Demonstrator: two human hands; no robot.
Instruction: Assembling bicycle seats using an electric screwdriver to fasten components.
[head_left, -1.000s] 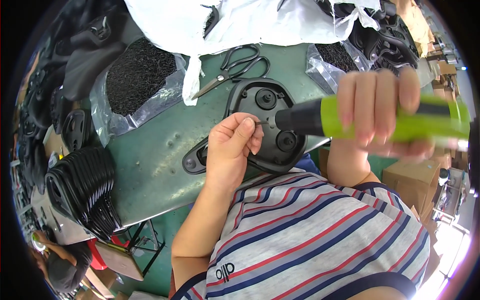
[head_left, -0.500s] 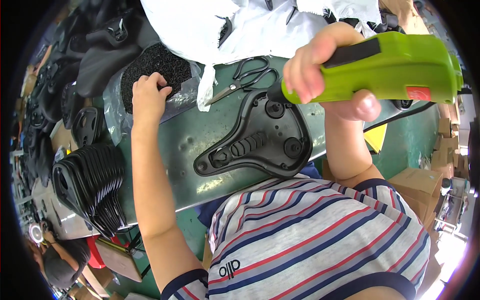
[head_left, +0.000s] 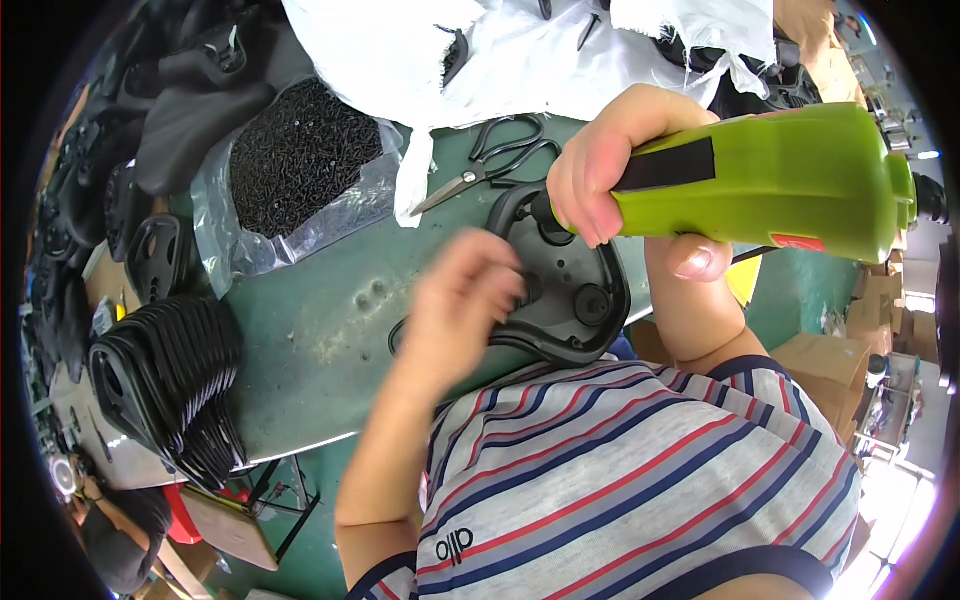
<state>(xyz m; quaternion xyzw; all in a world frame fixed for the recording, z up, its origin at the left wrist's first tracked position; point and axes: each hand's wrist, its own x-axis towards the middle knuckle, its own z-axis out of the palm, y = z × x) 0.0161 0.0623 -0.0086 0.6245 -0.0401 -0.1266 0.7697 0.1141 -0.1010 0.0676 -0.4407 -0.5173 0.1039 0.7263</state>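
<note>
A green power screwdriver (head_left: 790, 175) lies in the grip of my right hand (head_left: 600, 165), fingers wrapped round its front end. Its dark nose points down at the far side of a black bicycle saddle base (head_left: 562, 280), which rests underside up on the green table. Over the narrower left part of that base is my left hand (head_left: 465, 300), blurred by motion. Its fingers are curled together, and whatever they hold cannot be made out. Small black screws (head_left: 305, 155) are heaped on a clear plastic bag (head_left: 215, 225) at the far left.
Black-handled scissors (head_left: 485, 170) lie beyond the saddle base, against a white woven sack (head_left: 390, 60). A stack of black saddle shells (head_left: 170, 380) stands at the table's left. Black saddle covers (head_left: 200, 120) pile up behind. Cardboard boxes (head_left: 820, 370) sit at right.
My left hand has left the screw heap and moved right and nearer, over the saddle base. The screwdriver's rear end has dipped slightly, its nose still at the base's far side.
</note>
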